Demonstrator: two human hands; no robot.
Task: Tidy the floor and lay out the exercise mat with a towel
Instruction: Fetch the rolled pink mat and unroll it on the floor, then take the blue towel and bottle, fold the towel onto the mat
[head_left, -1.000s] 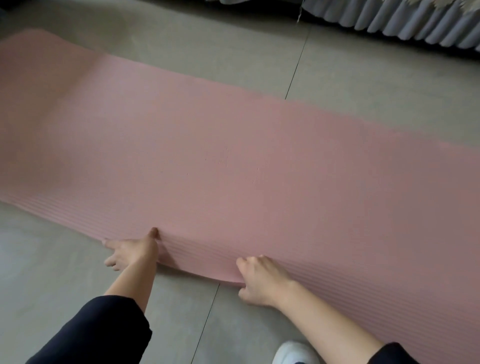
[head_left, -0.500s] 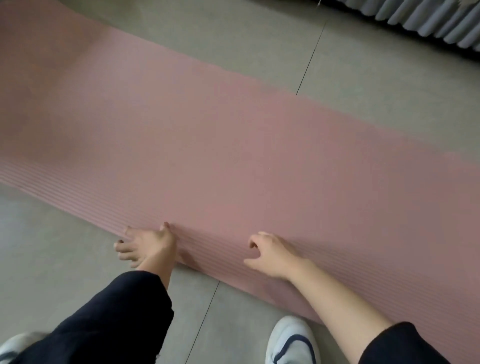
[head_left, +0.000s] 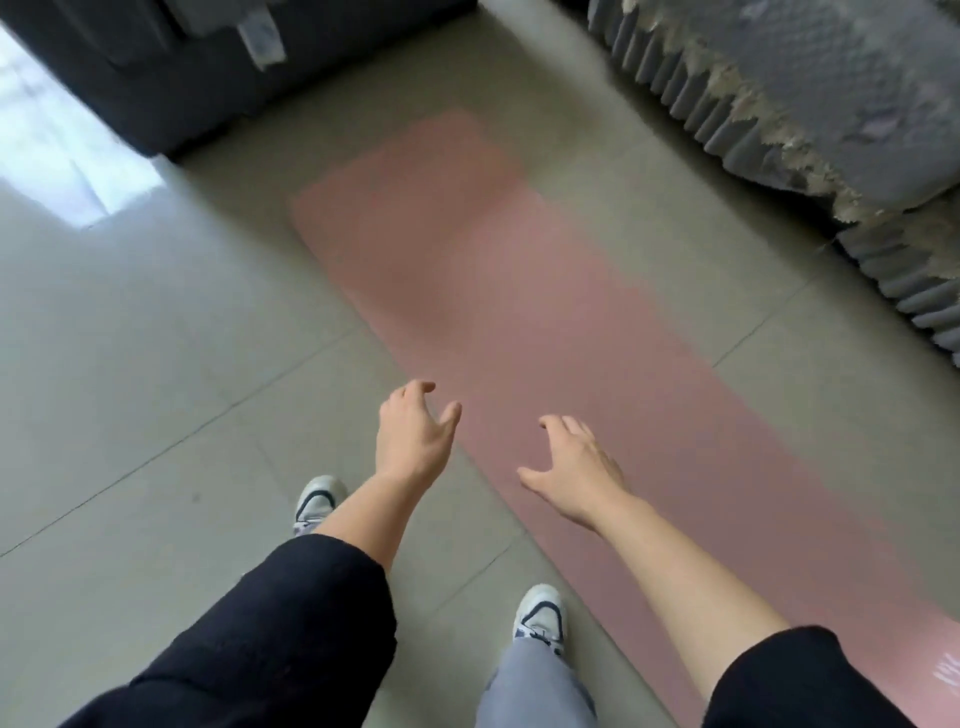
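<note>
We see the tiled floor (head_left: 156, 395) w/ the pink mat (head_left: 519, 291) unrolled flat, running diagonally away. Above its near edge, left hand (head_left: 413, 439) & right hand (head_left: 579, 475) hover, fingers spread, empty. White shoes (head_left: 540, 616) beside mat.

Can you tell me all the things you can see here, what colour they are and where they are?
exercise mat: one, pink, unrolled flat on the floor, running from the far middle to the near right.
floor: grey tiles, all around the mat, with a bright patch of light at far left.
dark furniture: one, black, far left; too blurred to name.
grey ruffled fabric: one, grey with a ragged pale edge, far right, beside the mat.
towel: none in view.
shoes: two, white with dark trim, on the tiles left of the mat.
left hand: open, empty, above the mat's left edge.
right hand: open, empty, above the mat.
</note>
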